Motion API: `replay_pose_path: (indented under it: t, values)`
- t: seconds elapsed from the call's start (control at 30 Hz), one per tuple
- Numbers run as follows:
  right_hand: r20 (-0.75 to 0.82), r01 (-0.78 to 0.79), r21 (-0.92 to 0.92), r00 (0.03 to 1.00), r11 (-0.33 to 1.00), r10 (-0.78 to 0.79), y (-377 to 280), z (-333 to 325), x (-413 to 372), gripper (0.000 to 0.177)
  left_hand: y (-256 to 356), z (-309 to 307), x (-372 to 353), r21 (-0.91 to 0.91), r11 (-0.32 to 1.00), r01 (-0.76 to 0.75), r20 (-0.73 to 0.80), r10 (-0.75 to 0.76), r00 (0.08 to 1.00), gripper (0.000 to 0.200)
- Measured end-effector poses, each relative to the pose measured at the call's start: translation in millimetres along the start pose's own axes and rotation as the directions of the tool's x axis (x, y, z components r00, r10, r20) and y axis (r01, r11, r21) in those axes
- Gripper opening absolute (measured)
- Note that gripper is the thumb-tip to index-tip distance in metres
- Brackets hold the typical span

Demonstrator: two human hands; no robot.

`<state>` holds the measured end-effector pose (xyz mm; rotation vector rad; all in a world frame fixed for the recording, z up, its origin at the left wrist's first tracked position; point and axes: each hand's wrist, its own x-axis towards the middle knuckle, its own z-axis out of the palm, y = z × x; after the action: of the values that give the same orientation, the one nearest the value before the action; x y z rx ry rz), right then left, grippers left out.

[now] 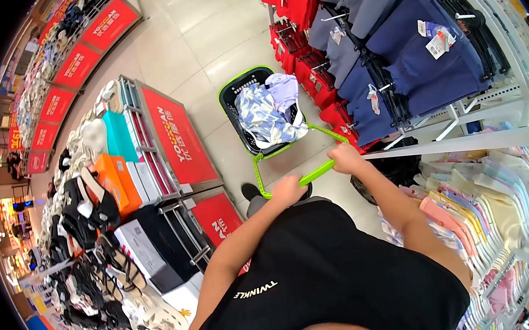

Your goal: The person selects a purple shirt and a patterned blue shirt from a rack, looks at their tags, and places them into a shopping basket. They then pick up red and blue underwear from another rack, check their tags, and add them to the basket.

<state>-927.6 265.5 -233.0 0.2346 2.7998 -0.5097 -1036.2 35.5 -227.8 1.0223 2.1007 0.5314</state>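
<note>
Both of my hands are closed on the green handle of a shopping basket. My left hand grips the handle's left end, and my right hand grips its right end. Ahead of my body is the black basket with a green rim, low over the tiled floor. Inside it lie a blue and white patterned garment and a lilac garment, bunched together. Part of the patterned cloth hangs near the basket's right edge.
Shelves of shoes and boxes with red signs stand on the left. Racks of navy and red garments rise on the right, above small pastel clothes on hangers. Tiled floor runs ahead between them.
</note>
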Motion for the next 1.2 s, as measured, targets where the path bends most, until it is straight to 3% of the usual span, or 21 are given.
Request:
replay_pose_path:
  t: [0.03,0.1,0.3,0.37,0.43,0.47,0.5,0.53,0.57,0.67,0.77,0.8,0.83,0.87,0.93,1.0,1.1,1.2]
  values:
    - [-0.001,-0.014,-0.001,1.000,1.000,0.014,8.7,-4.8,3.4,0.009,4.2,-2.7,13.1,-0.051,0.999,-0.016,0.009,0.016,1.000,0.026]
    - [-0.256,-0.032,0.045,0.966,0.998,0.043,22.8,-15.1,13.1,0.006,11.4,-11.1,38.6,-0.069,0.997,-0.046,0.035,0.049,0.998,0.029]
    - [-0.340,-0.180,0.090,0.919,0.980,0.200,41.7,-46.8,46.7,0.013,4.6,-30.5,109.3,-0.190,0.957,-0.221,0.114,0.245,0.963,0.032]
    - [-0.451,-0.277,0.120,0.840,0.953,0.301,34.2,-61.5,58.1,0.012,-10.4,-40.7,132.1,-0.249,0.926,-0.284,0.148,0.326,0.934,0.032]
    - [-0.428,-0.369,0.135,0.815,0.920,0.390,22.5,-70.6,70.7,0.016,-20.7,-47.8,149.9,-0.355,0.835,-0.421,0.156,0.497,0.854,0.031]
    - [-0.478,-0.405,0.134,0.773,0.904,0.417,16.5,-72.5,78.6,0.016,-20.0,-58.2,156.8,-0.373,0.820,-0.434,0.164,0.519,0.839,0.031]
    - [-0.534,-0.435,0.129,0.727,0.891,0.432,11.7,-76.7,88.9,0.017,-21.5,-71.5,164.2,-0.404,0.848,-0.344,0.299,0.478,0.826,0.034]
    - [-0.524,-0.500,0.174,0.683,0.848,0.510,8.4,-75.0,99.2,0.022,-23.0,-85.6,173.4,-0.413,0.876,-0.249,0.435,0.430,0.791,0.037]
    - [-0.546,-0.538,0.244,0.611,0.807,0.573,-1.3,-78.2,111.2,0.034,-24.0,-97.7,184.7,-0.417,0.870,-0.262,0.444,0.446,0.777,0.037]
    - [-0.534,-0.539,0.468,0.459,0.701,0.710,-42.2,-81.9,141.4,0.051,-30.6,-141.7,196.6,-0.567,0.823,-0.040,0.522,0.396,0.756,0.027]
    - [-0.507,-0.519,0.599,0.344,0.610,0.791,-74.0,-48.7,160.0,0.052,-64.6,-139.8,228.2,-0.526,0.819,-0.229,0.330,0.445,0.832,0.024]
    - [-0.384,-0.527,0.688,0.319,0.499,0.866,-88.5,-35.2,165.2,0.048,-75.2,-143.2,234.1,-0.492,0.807,-0.326,0.202,0.470,0.859,0.027]
    - [-0.258,-0.527,0.760,0.293,0.381,0.921,-104.3,-22.9,169.2,0.045,-70.0,-169.9,235.3,-0.507,0.846,-0.165,0.342,0.373,0.863,0.027]
    - [-0.244,-0.530,0.772,0.261,0.350,0.934,-119.0,-12.1,170.1,0.045,-82.8,-168.1,248.0,-0.479,0.865,-0.153,0.366,0.355,0.860,0.026]
    - [-0.005,-0.537,0.822,0.325,0.189,0.946,-145.8,6.1,171.6,0.035,-100.4,-171.9,263.8,-0.442,0.884,-0.154,0.404,0.349,0.846,0.025]
    - [0.019,-0.553,0.818,0.307,0.162,0.951,-167.6,29.0,169.4,0.033,-110.5,-184.3,272.3,-0.428,0.872,-0.238,0.254,0.369,0.894,0.023]
    - [0.084,-0.536,0.840,0.280,0.083,0.956,-186.2,56.6,161.7,0.027,-117.3,-204.0,283.6,-0.490,0.851,-0.188,0.214,0.326,0.921,0.022]
    - [0.108,-0.478,0.878,0.231,0.016,0.967,-189.6,96.1,150.3,0.024,-123.9,-214.0,300.9,-0.509,0.858,-0.066,0.267,0.230,0.936,0.030]
